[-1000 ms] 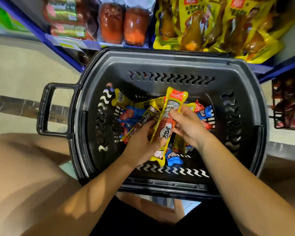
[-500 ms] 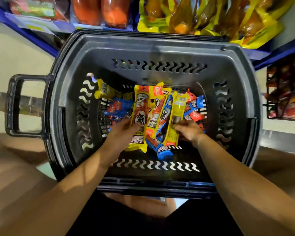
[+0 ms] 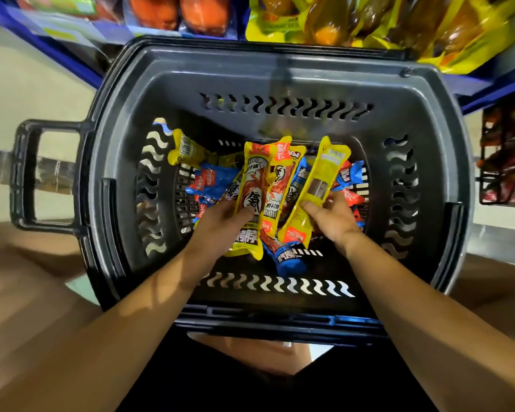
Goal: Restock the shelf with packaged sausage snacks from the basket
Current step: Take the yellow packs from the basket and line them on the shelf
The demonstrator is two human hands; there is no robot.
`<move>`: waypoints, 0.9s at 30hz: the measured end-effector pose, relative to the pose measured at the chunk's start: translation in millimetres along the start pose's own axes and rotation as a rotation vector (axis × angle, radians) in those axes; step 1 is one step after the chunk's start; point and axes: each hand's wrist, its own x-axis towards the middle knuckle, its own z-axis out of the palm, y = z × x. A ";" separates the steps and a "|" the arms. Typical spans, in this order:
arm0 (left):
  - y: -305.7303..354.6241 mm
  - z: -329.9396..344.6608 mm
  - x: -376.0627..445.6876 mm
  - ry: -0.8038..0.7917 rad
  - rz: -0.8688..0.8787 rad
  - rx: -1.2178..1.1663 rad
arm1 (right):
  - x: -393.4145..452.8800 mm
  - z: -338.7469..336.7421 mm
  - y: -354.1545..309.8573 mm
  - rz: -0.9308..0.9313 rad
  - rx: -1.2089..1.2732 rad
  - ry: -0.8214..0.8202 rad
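Black basket, snack packs at centre: I see my left hand gripping a yellow pack; right hand, at 3 o'clock, pinching another pack.

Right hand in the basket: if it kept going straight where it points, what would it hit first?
Probably the blue snack packs just beyond the right hand, then the basket's far wall; depth is hard to judge.
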 end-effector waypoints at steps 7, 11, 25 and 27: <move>5.5 1.3 -7.8 0.035 0.026 -0.030 | -47.5 -18.3 -32.3 -0.310 0.086 -0.042; 8.6 -4.7 -20.4 0.066 0.043 -0.104 | -73.7 -18.0 -44.0 -0.350 0.142 -0.071; 13.7 -31.6 -78.2 0.208 0.128 -0.302 | -133.6 -15.1 -87.6 -0.491 0.199 -0.160; 15.8 -32.3 -87.5 0.184 0.153 -0.324 | -143.6 -14.7 -88.6 -0.551 0.143 -0.137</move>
